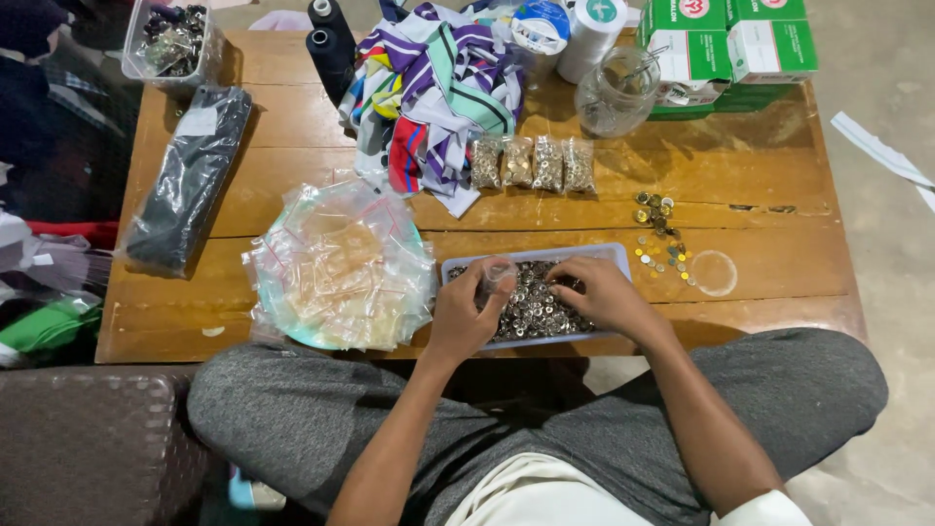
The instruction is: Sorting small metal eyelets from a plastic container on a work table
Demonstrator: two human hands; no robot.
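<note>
A shallow blue-rimmed tray (616,253) full of small metal rings sits at the near edge of a low wooden table (292,146). My left hand (463,314) holds a small clear plastic bag (497,272) over the tray's left part. Resting on the heap of rings in the tray's right part is my right hand (596,294), fingers curled into the rings. Left of the tray lies a pile of empty small clear zip bags (341,263) on a round plate. Several filled little bags (534,163) lie in a row behind the tray.
Loose gold and silver buttons (659,234) and a clear lid (714,272) lie right of the tray. Behind are striped fabric strips (438,88), black thread cones (331,44), a glass jar (616,93), green-and-white boxes (726,44) and a long black bagged bundle (190,180).
</note>
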